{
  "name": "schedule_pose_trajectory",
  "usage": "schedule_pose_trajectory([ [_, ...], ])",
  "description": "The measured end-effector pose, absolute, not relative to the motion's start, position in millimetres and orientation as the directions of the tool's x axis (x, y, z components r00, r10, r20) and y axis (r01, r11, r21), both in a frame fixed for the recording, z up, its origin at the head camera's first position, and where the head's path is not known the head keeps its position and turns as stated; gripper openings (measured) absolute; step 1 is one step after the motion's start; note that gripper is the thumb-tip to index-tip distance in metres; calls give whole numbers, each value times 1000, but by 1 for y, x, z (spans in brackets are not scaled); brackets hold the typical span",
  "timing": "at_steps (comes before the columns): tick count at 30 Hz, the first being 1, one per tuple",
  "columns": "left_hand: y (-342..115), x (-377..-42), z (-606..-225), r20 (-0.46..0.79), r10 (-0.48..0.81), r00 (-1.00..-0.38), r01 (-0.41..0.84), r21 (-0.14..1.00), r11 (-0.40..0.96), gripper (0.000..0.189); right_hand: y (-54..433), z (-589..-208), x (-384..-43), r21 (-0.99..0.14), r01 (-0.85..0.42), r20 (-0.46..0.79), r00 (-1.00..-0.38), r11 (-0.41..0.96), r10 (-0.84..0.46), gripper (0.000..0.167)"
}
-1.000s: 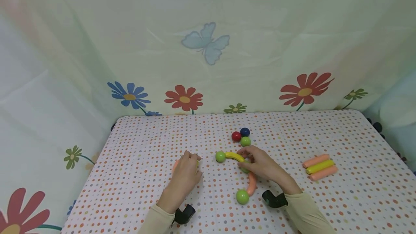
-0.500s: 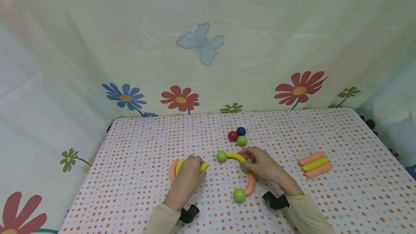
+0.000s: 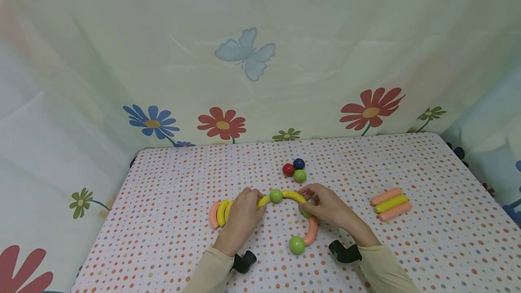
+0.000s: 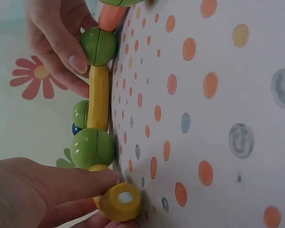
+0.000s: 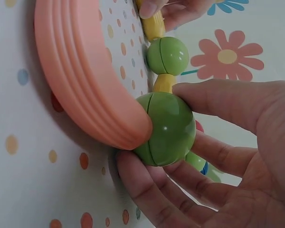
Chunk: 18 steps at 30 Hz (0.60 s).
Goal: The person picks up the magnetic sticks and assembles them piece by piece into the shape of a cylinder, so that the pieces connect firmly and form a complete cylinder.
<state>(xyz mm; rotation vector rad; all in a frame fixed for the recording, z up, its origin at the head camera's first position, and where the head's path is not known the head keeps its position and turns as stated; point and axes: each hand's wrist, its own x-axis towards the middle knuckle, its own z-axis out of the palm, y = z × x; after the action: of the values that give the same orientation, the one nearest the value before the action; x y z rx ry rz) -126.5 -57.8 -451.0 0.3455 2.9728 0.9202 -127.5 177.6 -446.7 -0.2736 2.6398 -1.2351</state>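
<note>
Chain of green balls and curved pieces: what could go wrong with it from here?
The left hand holds a yellow piece beside the green end ball; pushing crookedly might skew the chain.
The right hand grips the corner ball, but the near ball, beyond the pink piece, is unheld and could swing or come loose.
The left hand might bump the curved pieces beside it.

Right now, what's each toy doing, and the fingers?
Left hand's fingers: pinching a curved yellow stick
Right hand's fingers: gripping a shiny green ball
Leftmost shiny green ball: seemingly touching yellow sticks both sides
Curved yellow connecting stick: touching green balls at both ends
Right-side curved coral stick: likewise
Shiny red, blue and green balls: bunched together
Straight coral and yellow sticks: side by side
Left curved coral and yellow sticks: likewise, partly hidden
</note>
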Motion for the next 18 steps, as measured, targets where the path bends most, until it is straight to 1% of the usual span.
schedule_pose_trajectory([
  [7, -58, -129, -453, 91, 225, -970, 237, 547, 803, 14, 178, -443, -127, -769, -104, -104, -953, 631, -284, 37],
  [8, -58, -130, -453, 91, 229, -969, 240, 548, 801, 14, 179, -443, -126, -759, -130, -87, -951, 639, -297, 38],
  [10, -58, -130, -452, 83, 237, -968, 242, 553, 797, 14, 180, -440, -122, -718, -228, -18, -938, 657, -345, 40],
  [12, -59, -130, -451, 63, 245, -968, 237, 565, 791, 15, 182, -437, -117, -662, -349, 56, -905, 663, -421, 42],
  [15, -61, -131, -450, 29, 253, -967, 221, 587, 778, 17, 185, -432, -107, -586, -522, 119, -812, 620, -572, 43],
  [18, -63, -134, -451, 2, 258, -966, 207, 606, 768, 18, 183, -429, -99, -586, -574, 44, -728, 573, -684, 39],
])
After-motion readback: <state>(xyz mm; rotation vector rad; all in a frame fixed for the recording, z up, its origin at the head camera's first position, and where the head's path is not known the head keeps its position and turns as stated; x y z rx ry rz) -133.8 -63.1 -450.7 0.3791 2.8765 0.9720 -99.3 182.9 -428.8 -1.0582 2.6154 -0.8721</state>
